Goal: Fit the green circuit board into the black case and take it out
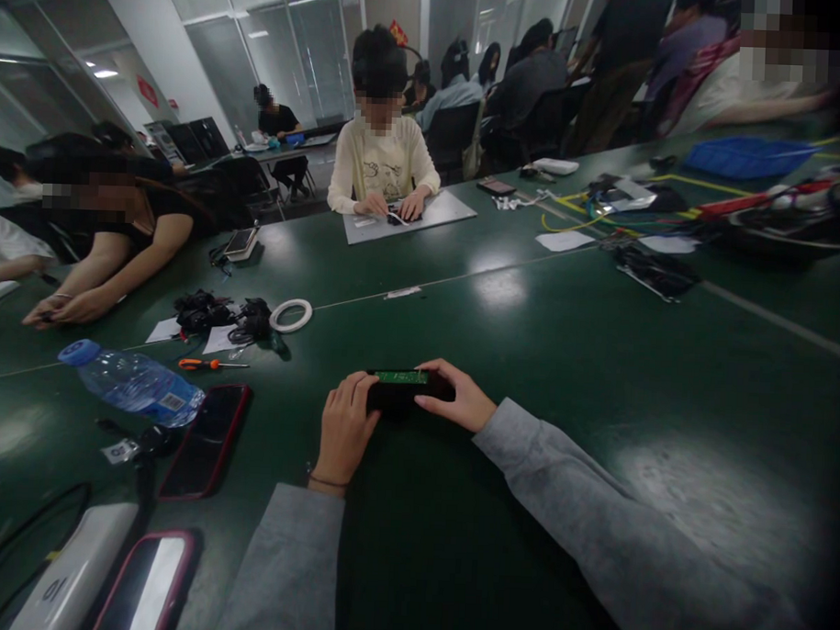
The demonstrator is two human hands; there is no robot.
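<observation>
Two phones in red cases lay nearest, one at the bottom edge [147, 586] beside a white power bank [73, 574], the other [205, 441] a bit further up on the green table [598, 358]. Water bottle [132, 385] lay on its side left of that phone, with an orange-handled screwdriver [208, 365] just beyond it. Grey sleeves led in to both hands. Left hand [343, 429] gripped the left end of a black device [404, 388], fingers curled on it; right hand [458, 399] clamped the right end, thumb along the near side. Device rested on the table between the hands, green circuit board [400, 377] showing on top. Further back: black cable clutter [220, 315], white tape roll [290, 315]. Across the table a person in a cream top [380, 162] worked on a white mat [410, 218]; another person's arm [104, 276] rested at left. Blue bin [746, 156] far right.
</observation>
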